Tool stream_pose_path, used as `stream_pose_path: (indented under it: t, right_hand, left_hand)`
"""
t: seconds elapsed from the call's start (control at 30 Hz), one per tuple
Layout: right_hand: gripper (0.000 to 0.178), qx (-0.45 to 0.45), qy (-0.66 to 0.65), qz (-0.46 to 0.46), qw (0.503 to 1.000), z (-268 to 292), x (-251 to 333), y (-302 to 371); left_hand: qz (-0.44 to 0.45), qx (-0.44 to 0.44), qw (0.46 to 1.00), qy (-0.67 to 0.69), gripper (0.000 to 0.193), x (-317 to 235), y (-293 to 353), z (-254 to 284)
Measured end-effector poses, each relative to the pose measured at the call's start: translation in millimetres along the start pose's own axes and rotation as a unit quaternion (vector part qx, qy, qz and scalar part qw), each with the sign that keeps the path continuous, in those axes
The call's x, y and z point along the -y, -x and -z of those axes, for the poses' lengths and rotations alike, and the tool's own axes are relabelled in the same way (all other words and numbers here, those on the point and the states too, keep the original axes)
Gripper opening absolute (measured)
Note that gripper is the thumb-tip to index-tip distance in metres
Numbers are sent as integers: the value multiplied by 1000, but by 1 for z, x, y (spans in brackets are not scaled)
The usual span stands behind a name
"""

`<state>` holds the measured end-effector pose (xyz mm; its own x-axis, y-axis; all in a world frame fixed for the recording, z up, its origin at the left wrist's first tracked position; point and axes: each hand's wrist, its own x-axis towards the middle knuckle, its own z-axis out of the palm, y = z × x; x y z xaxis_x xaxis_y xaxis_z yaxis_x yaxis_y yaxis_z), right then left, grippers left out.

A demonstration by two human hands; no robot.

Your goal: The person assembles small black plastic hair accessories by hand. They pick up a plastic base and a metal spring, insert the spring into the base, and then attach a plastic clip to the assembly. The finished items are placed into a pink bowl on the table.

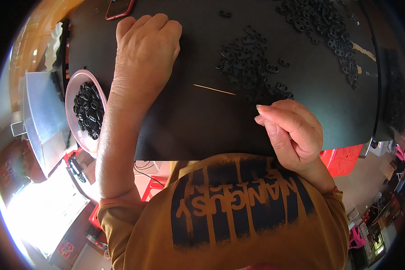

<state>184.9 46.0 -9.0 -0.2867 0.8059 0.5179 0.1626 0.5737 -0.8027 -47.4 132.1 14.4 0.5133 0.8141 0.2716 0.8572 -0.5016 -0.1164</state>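
Black table mat [202,121], black plastic pieces [249,63], pink bowl [72,96], pale stick [213,89], mustard shirt [238,225]

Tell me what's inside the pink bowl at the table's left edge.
The pink bowl holds a heap of small black plastic pieces with holes. Whatever lies beneath the heap is covered, and the left hand's forearm hides the bowl's right rim.

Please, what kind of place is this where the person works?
Probably a small workshop or home sorting bench: piles of small black plastic parts lie on a black work table, and a pink bowl holds more of them.
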Motion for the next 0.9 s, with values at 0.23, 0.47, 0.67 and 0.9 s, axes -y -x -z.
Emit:
stream_pose_path:
  t: [0.23, 0.47, 0.67, 0.9]
  right_hand:
    - [22, 6, -54, -68, 996, 2, 7, -2]
    - [17, 1, -260, -195, 946, 1, 15, -18]
    - [19, 8, -350, -253, 902, -6, 14, -23]
    - [18, -9, -334, -283, 899, -12, 16, -25]
  left_hand:
    - [2, -24, 999, 26, 5, -2, -5, -2]
    - [95, -86, 975, 181, 3, -5, -6, -2]
    - [131, -75, 976, 156, 6, -10, 0, -6]
    - [137, -100, 969, 180, 8, -7, 3, -10]
